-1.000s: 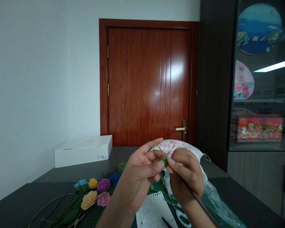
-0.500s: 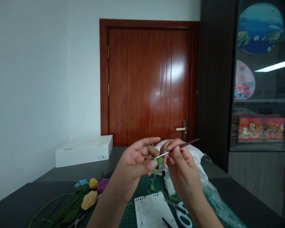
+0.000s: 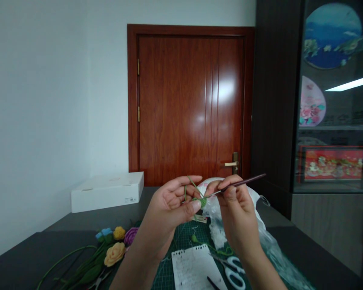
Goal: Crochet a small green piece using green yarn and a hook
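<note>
My left hand (image 3: 169, 205) is raised in front of me, thumb and fingers pinched on a small green crochet piece (image 3: 202, 201), with green yarn (image 3: 192, 183) looped over its index finger. My right hand (image 3: 234, 207) grips a dark crochet hook (image 3: 243, 182) whose metal tip points left into the green piece. Both hands hover above a green cutting mat (image 3: 181, 241) on the dark table (image 3: 24, 257).
Crocheted flowers (image 3: 115, 245) with green stems lie at the left. A notepad (image 3: 192, 268), white-handled scissors (image 3: 234, 272) and a clear plastic bag (image 3: 269, 245) lie below my hands. A white box (image 3: 107, 191) stands at the back left, before a wooden door (image 3: 189, 104).
My right hand turned the hook from pointing down along my wrist to pointing up and right, its tip working into the green piece. Both hands shifted slightly.
</note>
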Motion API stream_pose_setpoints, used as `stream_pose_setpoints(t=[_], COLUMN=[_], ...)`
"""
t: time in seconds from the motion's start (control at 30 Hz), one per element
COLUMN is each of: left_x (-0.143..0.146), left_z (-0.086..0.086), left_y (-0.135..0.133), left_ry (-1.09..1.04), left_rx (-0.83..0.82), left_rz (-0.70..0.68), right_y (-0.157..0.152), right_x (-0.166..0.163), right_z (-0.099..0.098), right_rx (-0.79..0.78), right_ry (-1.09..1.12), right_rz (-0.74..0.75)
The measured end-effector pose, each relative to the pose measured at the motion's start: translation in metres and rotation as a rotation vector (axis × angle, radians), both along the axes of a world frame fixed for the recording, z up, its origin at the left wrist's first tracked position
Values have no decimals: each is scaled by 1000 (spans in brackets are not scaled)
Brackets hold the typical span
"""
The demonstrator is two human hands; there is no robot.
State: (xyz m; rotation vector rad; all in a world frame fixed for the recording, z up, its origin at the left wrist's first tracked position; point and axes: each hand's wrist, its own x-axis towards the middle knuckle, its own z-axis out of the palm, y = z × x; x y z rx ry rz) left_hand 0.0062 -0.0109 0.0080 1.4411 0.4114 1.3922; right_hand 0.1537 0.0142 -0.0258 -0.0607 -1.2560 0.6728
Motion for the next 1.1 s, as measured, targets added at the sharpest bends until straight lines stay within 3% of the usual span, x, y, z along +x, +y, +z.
stream_pose_setpoints(t=[0.13, 0.37, 0.5, 0.8, 1.0, 1.1], left_x=[1, 4, 9, 18, 31, 34], left_z=[0, -6, -5, -9, -10, -8], left_y=[-1, 0, -4, -9, -15, -17], left_ry=[14, 102, 140, 39, -193, -248], left_rx=[9, 176, 253, 229, 15, -54], left_rz=[40, 253, 387, 472, 407, 318], right_y=[-4, -17, -17, -9, -1, 5], right_x=[9, 23, 20, 14, -13, -19], right_z=[4, 12, 12, 1, -12, -11], right_rx=[118, 608, 658, 643, 224, 148], right_ry=[-78, -489, -504, -334, 51, 116], right_rz=[-165, -763, -943, -923, -549, -390])
